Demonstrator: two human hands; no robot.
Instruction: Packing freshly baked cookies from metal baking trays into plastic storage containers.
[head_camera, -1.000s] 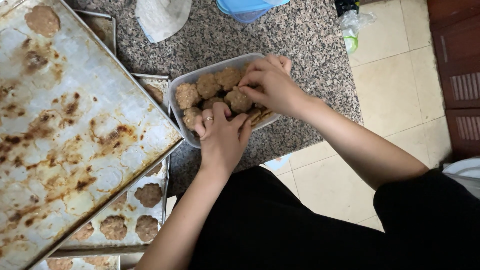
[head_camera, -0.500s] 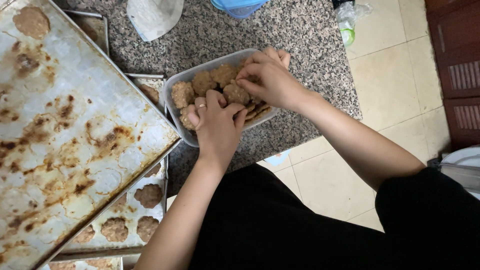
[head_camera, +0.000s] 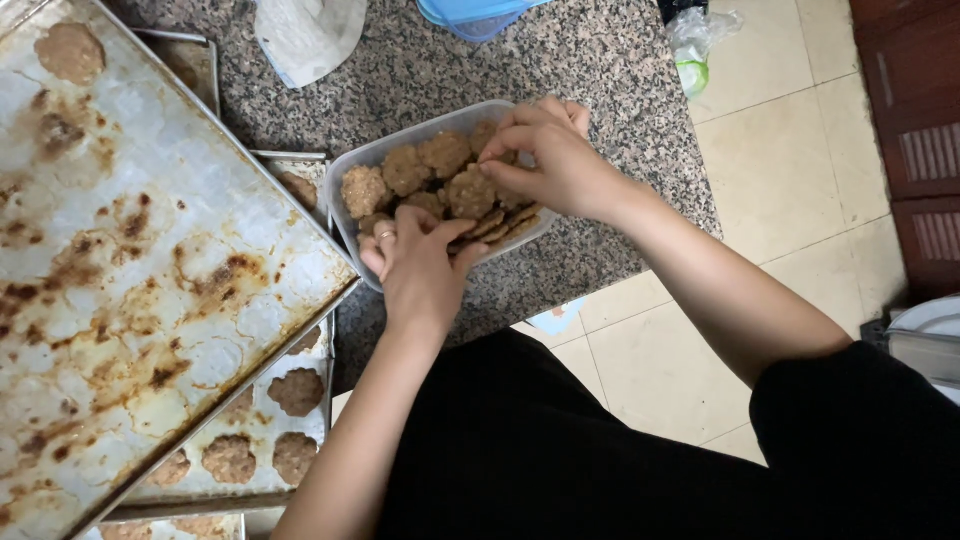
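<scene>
Fingers of your left hand (head_camera: 420, 265) and right hand (head_camera: 548, 160) pinch brown cookies (head_camera: 440, 180) inside the clear plastic tub (head_camera: 345, 170) on the granite counter (head_camera: 600, 60); a stained baking tray (head_camera: 150, 270) crowds its left side, overlapping a lower tray of cookies (head_camera: 270, 440).

Home kitchen: speckled granite counter (head_camera: 600, 70), stained metal baking trays (head_camera: 150, 280) with baked cookies (head_camera: 296, 390), clear plastic container (head_camera: 352, 165) of cookies, beige tiled floor (head_camera: 780, 170).

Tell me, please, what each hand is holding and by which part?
Both hands are in the clear plastic container of cookies. The right hand and left hand rest their fingers on cookies; whether either pinches one cannot be told.
</scene>
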